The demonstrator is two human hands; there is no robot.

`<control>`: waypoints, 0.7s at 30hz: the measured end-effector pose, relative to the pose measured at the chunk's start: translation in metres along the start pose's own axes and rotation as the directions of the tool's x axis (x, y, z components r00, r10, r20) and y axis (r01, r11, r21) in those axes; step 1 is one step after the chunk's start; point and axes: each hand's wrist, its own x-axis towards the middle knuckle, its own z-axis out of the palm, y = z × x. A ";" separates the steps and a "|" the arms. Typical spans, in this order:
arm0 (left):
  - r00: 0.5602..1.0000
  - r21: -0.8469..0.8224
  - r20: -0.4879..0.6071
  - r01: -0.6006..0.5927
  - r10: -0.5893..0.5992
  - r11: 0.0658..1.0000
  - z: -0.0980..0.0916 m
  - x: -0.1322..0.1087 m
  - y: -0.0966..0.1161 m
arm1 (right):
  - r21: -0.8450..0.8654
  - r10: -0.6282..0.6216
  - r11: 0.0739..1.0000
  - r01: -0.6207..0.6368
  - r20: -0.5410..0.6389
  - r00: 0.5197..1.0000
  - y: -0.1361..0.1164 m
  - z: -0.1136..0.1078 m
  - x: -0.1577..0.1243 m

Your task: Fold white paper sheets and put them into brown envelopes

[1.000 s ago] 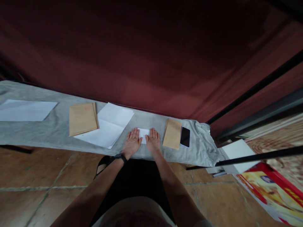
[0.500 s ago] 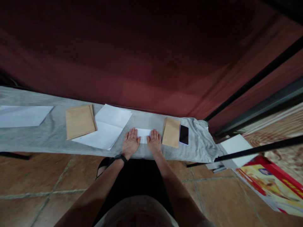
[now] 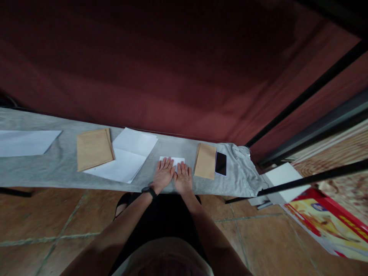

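A small folded white paper (image 3: 179, 160) lies on the grey cloth, mostly covered by my hands. My left hand (image 3: 163, 175) presses flat over its left part, fingers stretched out, with a dark band on the wrist. Close beside it, my right hand (image 3: 183, 178) lies flat on the right part, fingers extended. The two thumbs nearly meet. To the left are larger white sheets (image 3: 126, 161) with a crease across them. Right of my right hand sits a small stack of brown envelopes (image 3: 205, 161).
A phone (image 3: 221, 163) lies beside the envelopes. Another stack of brown envelopes (image 3: 94, 150) overlaps the white sheets, and more white paper (image 3: 28, 142) is at far left. The narrow table's grey cloth (image 3: 66, 161) meets a dark red wall behind. A red and yellow box (image 3: 330, 222) stands at lower right.
My hands have come together from the paper's two ends toward its middle and now cover more of its near side. The view has shifted slightly.
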 end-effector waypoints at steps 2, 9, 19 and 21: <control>0.998 -0.013 0.019 -0.064 0.065 0.998 0.001 0.002 0.006 | -0.001 -0.010 1.000 0.010 0.009 1.000 0.000 -0.001 -0.001; 0.998 0.035 -0.054 0.035 -0.033 0.999 0.004 0.005 -0.013 | -0.008 0.001 1.000 -0.001 -0.053 0.999 0.001 0.001 -0.001; 0.966 -0.024 -0.133 0.220 -0.221 0.975 -0.008 -0.007 -0.023 | -0.004 -0.008 1.000 0.007 -0.079 0.997 0.000 0.005 -0.001; 0.963 -0.086 -0.128 0.227 -0.236 0.970 -0.009 -0.004 -0.022 | 0.000 -0.004 1.000 0.004 -0.080 0.997 0.000 0.005 -0.001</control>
